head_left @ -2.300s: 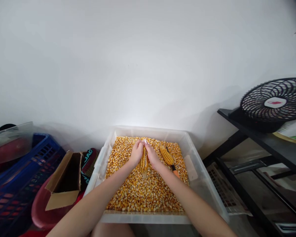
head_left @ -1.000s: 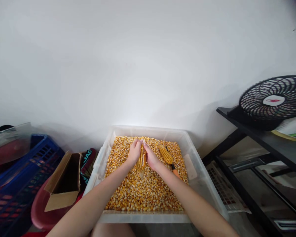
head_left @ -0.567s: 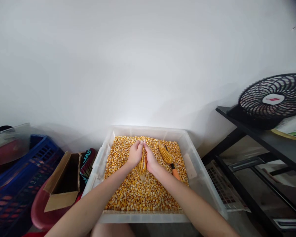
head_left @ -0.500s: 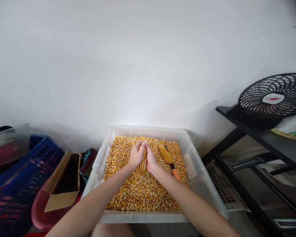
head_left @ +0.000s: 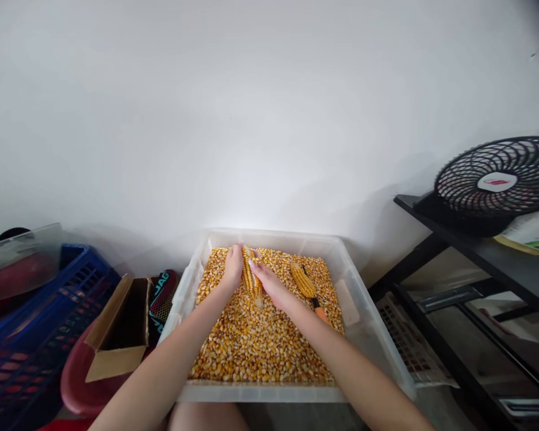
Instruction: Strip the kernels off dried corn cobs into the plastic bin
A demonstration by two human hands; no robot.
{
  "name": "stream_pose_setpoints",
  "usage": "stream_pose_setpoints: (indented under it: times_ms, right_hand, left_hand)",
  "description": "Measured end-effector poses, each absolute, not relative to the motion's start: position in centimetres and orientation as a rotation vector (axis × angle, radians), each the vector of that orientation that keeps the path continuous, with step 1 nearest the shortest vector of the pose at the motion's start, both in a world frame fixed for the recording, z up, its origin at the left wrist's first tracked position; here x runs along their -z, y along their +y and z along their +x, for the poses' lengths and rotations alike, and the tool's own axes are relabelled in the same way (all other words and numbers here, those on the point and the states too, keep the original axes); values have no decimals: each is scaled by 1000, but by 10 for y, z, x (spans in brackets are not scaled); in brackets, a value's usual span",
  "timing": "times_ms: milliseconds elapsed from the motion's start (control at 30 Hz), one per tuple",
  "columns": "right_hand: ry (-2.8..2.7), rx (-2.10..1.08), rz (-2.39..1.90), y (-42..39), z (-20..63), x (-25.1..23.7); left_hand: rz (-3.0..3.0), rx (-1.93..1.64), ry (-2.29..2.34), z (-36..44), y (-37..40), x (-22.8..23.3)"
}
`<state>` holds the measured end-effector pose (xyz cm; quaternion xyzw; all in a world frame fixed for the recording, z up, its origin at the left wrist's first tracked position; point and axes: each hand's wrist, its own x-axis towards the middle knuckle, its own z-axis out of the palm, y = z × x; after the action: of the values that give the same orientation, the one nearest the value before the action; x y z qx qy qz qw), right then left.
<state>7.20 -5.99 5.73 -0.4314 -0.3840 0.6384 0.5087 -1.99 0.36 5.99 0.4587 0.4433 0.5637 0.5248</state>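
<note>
My forearms ran up from the bottom edge of the view, converging over the clear plastic tub (head_left: 379, 353), which was filled with loose corn kernels (head_left: 260, 341). Both arms were stretched nearly straight, wrists low above the grain. My left hand (head_left: 233, 267) reached toward the far left part of the tub, fingers curled around the left side of a corn cob (head_left: 250, 278), clasping it. My right hand (head_left: 266, 281) came in from the right, its fingers laid against the cob's other side, thumb toward the top, so the cob was grasped between the two hands. The cob stood tilted, its lower end touching the kernels, its upper end pointing toward the tub's far wall.

Just right of my right hand, a second corn cob (head_left: 302, 280) lay on the kernels, with an orange-handled tool (head_left: 318, 311) beside it. Left of the tub sat an open cardboard box (head_left: 117, 332) and a blue crate (head_left: 31, 341). Farther right, a black fan (head_left: 498, 182) stood on a dark shelf (head_left: 503, 263).
</note>
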Motion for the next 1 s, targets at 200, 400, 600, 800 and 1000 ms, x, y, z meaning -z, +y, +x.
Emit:
stream_pose_setpoints:
  times_ms: [200,400,600,800,1000]
  right_hand:
    - [-966,-1418,-978,-61,70,-58]
    - [-1316,-1084,-1181,-62,80,-40]
    - [-1478,-928,-1291,-60,80,-33]
    - [-1301,-1025,-1220,-57,76,-29]
    - [-1379,-1160,-1120,-60,76,-32]
  left_hand:
    - [1255,-1419,1142,-21,1,-67]
    - [1436,-1408,1195,-22,-1,-72]
    - [1283,-1436,1222,-25,2,-67]
    - [1122,-1485,1197,-31,10,-64]
    - [932,-1521,1164,-37,19,-63]
